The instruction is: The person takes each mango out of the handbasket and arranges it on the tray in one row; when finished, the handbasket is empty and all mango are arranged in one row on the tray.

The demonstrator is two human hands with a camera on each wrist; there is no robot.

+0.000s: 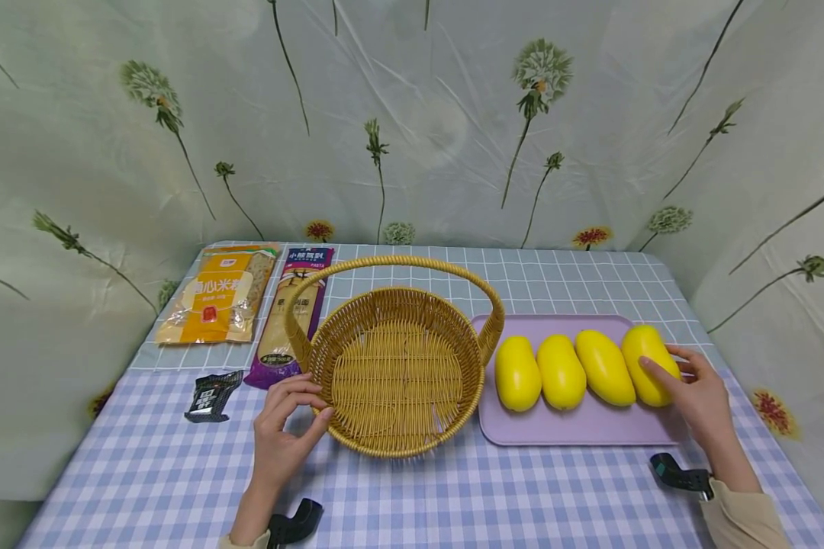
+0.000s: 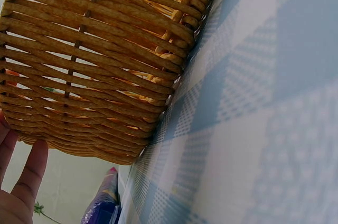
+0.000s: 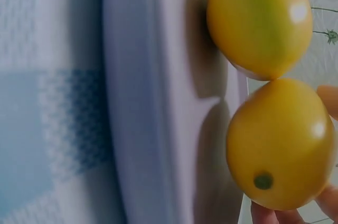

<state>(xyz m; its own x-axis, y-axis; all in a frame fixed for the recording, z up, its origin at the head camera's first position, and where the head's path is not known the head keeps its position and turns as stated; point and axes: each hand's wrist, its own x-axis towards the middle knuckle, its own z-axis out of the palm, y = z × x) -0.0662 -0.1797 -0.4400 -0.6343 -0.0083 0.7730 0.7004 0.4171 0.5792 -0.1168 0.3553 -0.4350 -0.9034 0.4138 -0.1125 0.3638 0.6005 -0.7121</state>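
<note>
A round wicker basket (image 1: 398,374) with a tall arched handle stands in the middle of the table. My left hand (image 1: 284,427) holds its near left rim between thumb and fingers; the left wrist view shows fingertips against the woven side (image 2: 90,71). Several yellow mangoes lie in a row on a lilac tray (image 1: 556,431) to the right. Around the rightmost mango (image 1: 648,366) my right hand (image 1: 700,393) has its thumb on top and its fingers along the far right side. In the right wrist view this mango (image 3: 280,145) touches its neighbour (image 3: 259,20).
Behind the basket's left side lie an orange-and-clear food packet (image 1: 213,297) and a purple pasta packet (image 1: 291,313). A small black wrapped packet (image 1: 213,396) lies nearer, left of my left hand. Checked cloth covers the table (image 1: 144,473); a floral curtain (image 1: 419,130) hangs behind.
</note>
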